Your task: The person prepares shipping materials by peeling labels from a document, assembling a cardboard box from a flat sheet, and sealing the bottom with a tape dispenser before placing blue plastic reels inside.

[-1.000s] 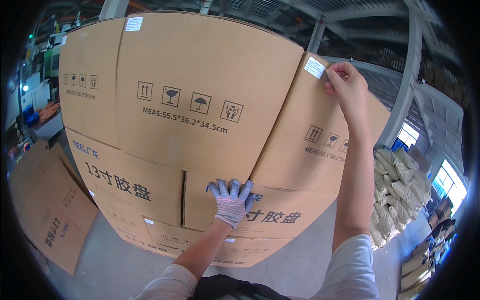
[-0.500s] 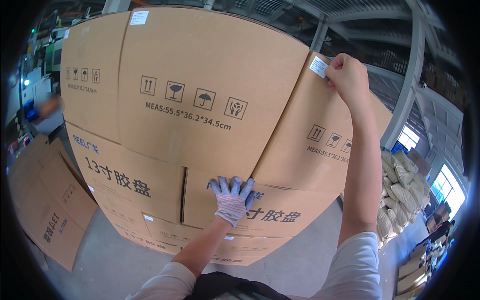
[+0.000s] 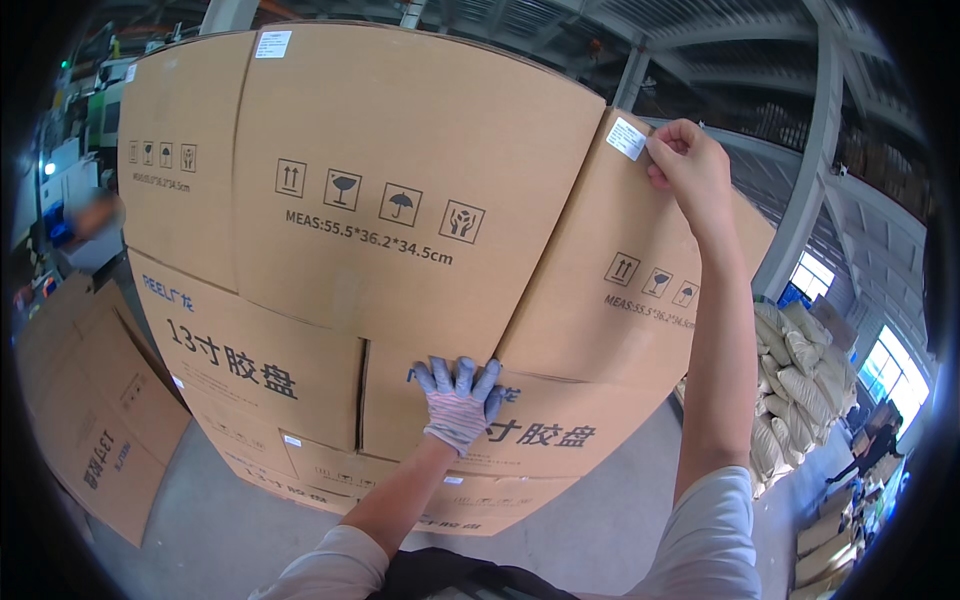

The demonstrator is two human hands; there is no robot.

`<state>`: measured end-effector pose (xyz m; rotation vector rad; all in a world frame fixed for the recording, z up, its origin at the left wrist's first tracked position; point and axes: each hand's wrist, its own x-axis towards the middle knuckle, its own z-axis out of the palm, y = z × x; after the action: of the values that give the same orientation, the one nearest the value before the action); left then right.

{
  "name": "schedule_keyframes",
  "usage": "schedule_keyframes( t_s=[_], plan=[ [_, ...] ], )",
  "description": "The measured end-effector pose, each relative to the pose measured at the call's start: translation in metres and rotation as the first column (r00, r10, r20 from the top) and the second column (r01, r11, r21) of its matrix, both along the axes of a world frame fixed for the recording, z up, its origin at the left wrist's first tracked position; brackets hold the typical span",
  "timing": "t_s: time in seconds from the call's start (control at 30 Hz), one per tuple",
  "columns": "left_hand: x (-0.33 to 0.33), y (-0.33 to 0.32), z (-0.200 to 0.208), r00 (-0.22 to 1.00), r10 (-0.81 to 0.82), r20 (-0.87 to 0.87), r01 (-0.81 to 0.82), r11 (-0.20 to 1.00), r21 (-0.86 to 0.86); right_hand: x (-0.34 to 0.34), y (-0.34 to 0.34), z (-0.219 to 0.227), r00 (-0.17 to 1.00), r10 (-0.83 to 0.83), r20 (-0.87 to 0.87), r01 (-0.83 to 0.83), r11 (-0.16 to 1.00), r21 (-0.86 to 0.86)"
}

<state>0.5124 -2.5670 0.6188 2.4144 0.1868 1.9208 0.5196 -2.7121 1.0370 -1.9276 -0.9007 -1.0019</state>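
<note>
My right hand (image 3: 690,168), bare, reaches up to the top right carton (image 3: 600,220) of a tall stack. Its thumb and fingers are pinched together at the right edge of a small white label (image 3: 627,139) near that carton's upper left corner. Lower down, my left hand (image 3: 460,400) wears a grey glove with a striped cuff. Its fingers are spread flat against a carton in the layer below (image 3: 540,450), just under the seam. A large carton (image 3: 420,120) fills the middle of the top layer and carries a white label (image 3: 273,44) at its upper left corner.
Flattened cardboard (image 3: 100,410) leans at the left. Plump pale sacks (image 3: 800,380) are piled at the right, beyond the stack. A person (image 3: 878,448) in dark clothes is at the far right near cartons (image 3: 825,555). A steel column (image 3: 805,190) rises behind.
The view has shifted slightly, so the stack sits a little further left. My right fingers remain at the label's edge, and my left hand stays flat on the carton.
</note>
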Motion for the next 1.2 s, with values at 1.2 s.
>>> schedule_keyframes(
  t_s=[1.2],
  plan=[
    [-0.003,0.000,0.003,1.000,0.009,0.008,-0.009,1.000,0.028,0.005,0.011,-0.003,0.854,-0.334,0.399,0.386,0.921,-0.055]
  ],
)
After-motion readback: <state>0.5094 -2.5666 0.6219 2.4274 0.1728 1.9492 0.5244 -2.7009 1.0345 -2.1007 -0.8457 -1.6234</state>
